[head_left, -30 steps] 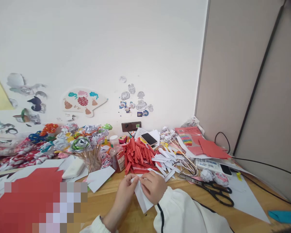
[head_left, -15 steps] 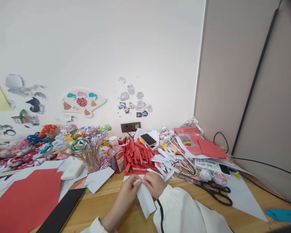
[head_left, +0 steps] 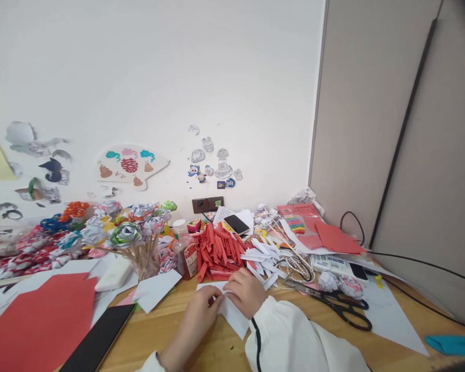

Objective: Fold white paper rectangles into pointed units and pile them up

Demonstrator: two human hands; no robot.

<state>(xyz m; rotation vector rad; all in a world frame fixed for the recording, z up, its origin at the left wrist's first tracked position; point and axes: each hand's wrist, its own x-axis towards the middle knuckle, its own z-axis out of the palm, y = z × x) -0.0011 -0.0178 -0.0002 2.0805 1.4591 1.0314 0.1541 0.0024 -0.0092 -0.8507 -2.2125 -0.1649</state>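
Observation:
Both of my hands work on a folded white sheet of paper (head_left: 234,316) just above the wooden table, in front of a heap of folded red paper strips (head_left: 219,250). My left hand (head_left: 201,312) pinches the paper's upper left edge between thumb and fingers. On its right side my right hand (head_left: 247,293) grips the same sheet, fingers bent over the top. Part of the paper is hidden beneath the right hand. Folded white paper strips (head_left: 261,256) lie right behind the right hand.
Black-handled scissors (head_left: 339,305) lie to the right. A bottle of brown liquid (head_left: 185,253), a phone (head_left: 236,224) and a cup of sticks (head_left: 145,261) stand or lie at the back. On the left are red paper (head_left: 42,325) and a flat black object (head_left: 96,338).
The white paper's lower end has swung down and back up slightly. My fingers have shifted along its upper edge, and the right hand has lifted a little. The view has drifted slightly.

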